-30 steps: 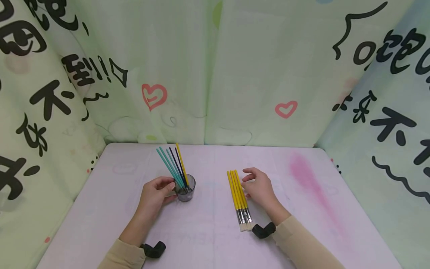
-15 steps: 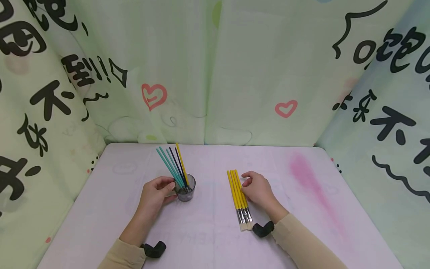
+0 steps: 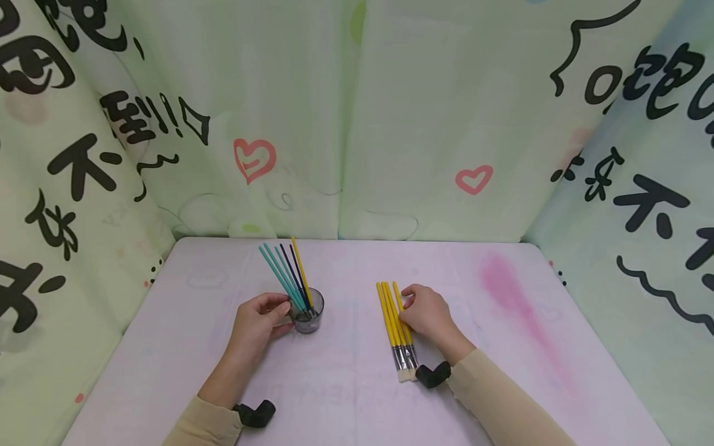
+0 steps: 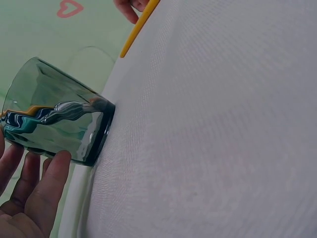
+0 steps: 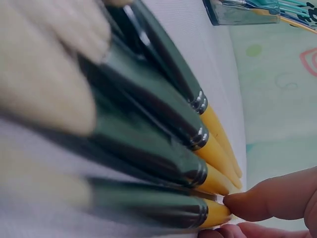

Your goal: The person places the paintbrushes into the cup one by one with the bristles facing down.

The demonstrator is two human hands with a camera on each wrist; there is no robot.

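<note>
A smoky clear glass [image 3: 308, 324] stands upright on the left of the table. Teal, dark and yellow brushes [image 3: 283, 272] lean in it, handles up. My left hand [image 3: 258, 322] holds the glass from its left side, with fingertips against its wall in the left wrist view. On the right, several flat yellow-handled paintbrushes [image 3: 387, 310] lie side by side, pale bristles towards me. My right hand [image 3: 429, 314] pinches the rightmost paintbrush [image 5: 148, 202] by its handle; its tip stands slightly apart from the others. The right wrist view shows thumb and fingers at that handle.
The table [image 3: 346, 396] has a pale pink cover with a darker pink streak on its right. Light green curtains [image 3: 413, 124] with black lettering and red hearts enclose the back and both sides. A black wrist piece [image 3: 255, 414] sits at each cuff.
My right hand has closed in on the rightmost paintbrush and now pinches it. That brush's handle tip has shifted right, away from the others. The left hand and glass stay put.
</note>
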